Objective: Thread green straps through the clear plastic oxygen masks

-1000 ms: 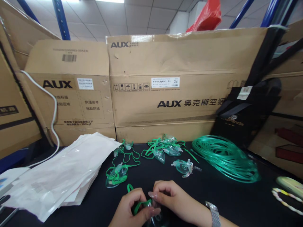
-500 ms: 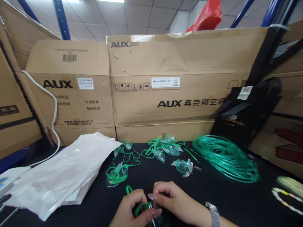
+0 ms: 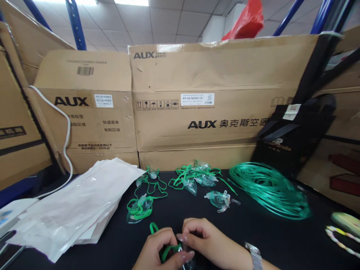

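Note:
At the bottom edge of the view, my left hand (image 3: 157, 250) is closed on a green elastic strap (image 3: 153, 227) and the side of a clear oxygen mask (image 3: 188, 264). The strap loops up behind its fingers and reaches the mask's edge. My right hand (image 3: 209, 240), with a watch on its wrist, pinches at the mask's rim, thumb and fingers together. Both hands' fingertips nearly meet. Most of the mask is hidden by the fingers and cut off by the frame. Beyond lies a mask without a green strap (image 3: 219, 200).
Masks with green straps (image 3: 140, 207) lie ahead, with a further pile (image 3: 197, 176) behind. Coiled green tubing (image 3: 270, 191) sits at right, white pouches (image 3: 75, 206) at left. Cardboard boxes (image 3: 225, 78) wall the back. A black bag (image 3: 292, 138) and a beaded bracelet (image 3: 339, 240) are at right.
Everything has shifted slightly in the picture as the camera moved. Both hands keep nearly the same grip on the mask and strap.

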